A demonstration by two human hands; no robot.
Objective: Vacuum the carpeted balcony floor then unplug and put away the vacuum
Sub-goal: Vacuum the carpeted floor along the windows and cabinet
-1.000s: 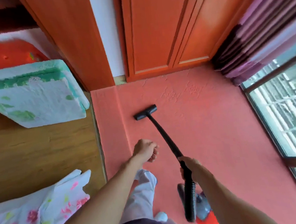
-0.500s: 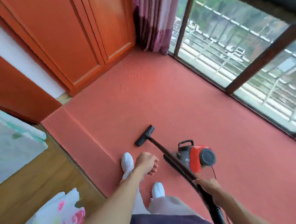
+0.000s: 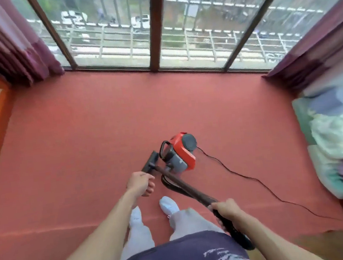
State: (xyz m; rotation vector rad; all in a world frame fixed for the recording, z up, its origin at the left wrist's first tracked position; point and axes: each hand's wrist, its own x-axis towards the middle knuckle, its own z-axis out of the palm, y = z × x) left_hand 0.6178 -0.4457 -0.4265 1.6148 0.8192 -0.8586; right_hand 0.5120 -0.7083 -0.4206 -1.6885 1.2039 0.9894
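With your right hand [image 3: 225,210] wrapped tight round the black pipe [image 3: 185,188] and your left hand [image 3: 141,183] loosely curled on nothing, push the brush head [image 3: 150,163] slowly over the red carpet [image 3: 82,139], keeping clear of the vacuum [image 3: 179,152] beside it and its cord [image 3: 245,177].

the right hand [image 3: 225,209] grips the black wand [image 3: 185,185], its floor nozzle [image 3: 151,162] on the red carpet [image 3: 82,139] beside the red vacuum body [image 3: 181,152] (cord [image 3: 256,181] trailing right). the left hand [image 3: 141,183] hangs loosely curled, holding nothing.
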